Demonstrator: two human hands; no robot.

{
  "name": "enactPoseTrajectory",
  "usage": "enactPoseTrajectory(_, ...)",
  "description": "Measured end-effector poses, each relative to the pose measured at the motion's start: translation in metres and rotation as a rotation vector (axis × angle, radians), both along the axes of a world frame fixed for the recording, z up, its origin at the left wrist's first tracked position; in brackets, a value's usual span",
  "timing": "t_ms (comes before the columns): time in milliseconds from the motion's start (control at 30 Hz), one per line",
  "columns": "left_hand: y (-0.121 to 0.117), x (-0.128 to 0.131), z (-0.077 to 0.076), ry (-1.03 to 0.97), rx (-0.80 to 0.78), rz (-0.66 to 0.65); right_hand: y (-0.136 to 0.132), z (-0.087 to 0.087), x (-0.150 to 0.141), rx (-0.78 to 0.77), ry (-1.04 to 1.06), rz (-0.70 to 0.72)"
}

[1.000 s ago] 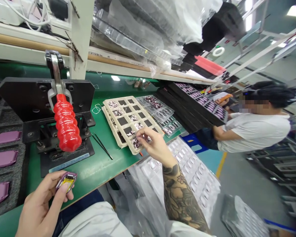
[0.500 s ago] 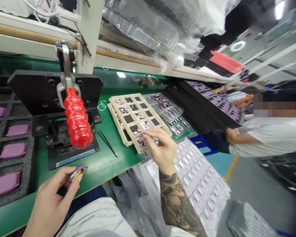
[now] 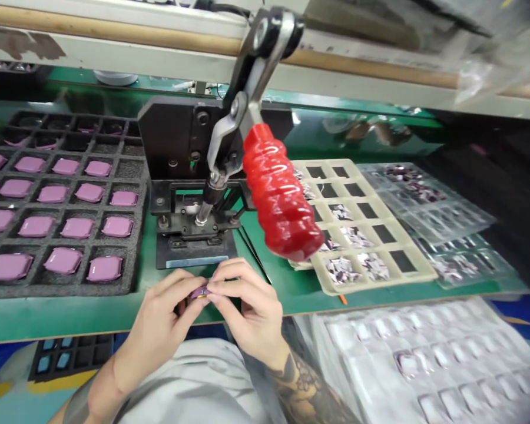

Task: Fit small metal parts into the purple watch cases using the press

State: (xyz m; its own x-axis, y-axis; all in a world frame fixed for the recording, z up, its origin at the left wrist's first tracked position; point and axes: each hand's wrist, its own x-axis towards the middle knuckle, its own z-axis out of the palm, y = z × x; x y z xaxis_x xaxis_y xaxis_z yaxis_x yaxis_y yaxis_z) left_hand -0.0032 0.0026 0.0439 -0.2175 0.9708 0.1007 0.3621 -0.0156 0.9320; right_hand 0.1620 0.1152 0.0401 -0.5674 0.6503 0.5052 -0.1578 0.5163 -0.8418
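My left hand (image 3: 159, 312) and my right hand (image 3: 242, 300) meet at the front edge of the green bench, with their fingers pinching a small flat purple part (image 3: 199, 292) between them. Most of the part is hidden by my fingers, and a little yellow shows on it. Just beyond my hands stands a black hand press (image 3: 189, 200) with a glossy red handle grip (image 3: 278, 194). A pair of thin black tweezers (image 3: 251, 250) lies to the right of its base.
A black foam tray (image 3: 62, 206) holds several purple pieces to the left. A beige grid tray (image 3: 371, 235) and clear blister trays (image 3: 441, 206) with small foil pieces lie to the right. A white blister tray (image 3: 428, 359) sits below the bench edge.
My view has swung left, away from the co-worker. My right hand has left the beige tray and joined my left hand, and both now pinch the purple part.
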Motion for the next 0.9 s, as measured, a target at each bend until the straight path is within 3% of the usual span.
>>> enactPoseTrajectory(167, 0.001, 0.0, -0.001, 0.019, 0.027, -0.012, 0.003, 0.0, 0.005, -0.061, -0.028, -0.026)
enactPoseTrajectory(367, 0.002, 0.0, -0.002, 0.016, 0.044, -0.042, 0.005, 0.007, 0.004, 0.034, -0.054, 0.049)
enactPoseTrajectory(533, 0.0, 0.0, -0.001, 0.011, 0.026, -0.044, 0.009, 0.009, 0.004, 0.012, -0.088, 0.068)
enactPoseTrajectory(900, -0.002, -0.004, -0.002, -0.075, -0.011, -0.019, 0.013, 0.011, 0.013, 0.453, -0.337, 0.127)
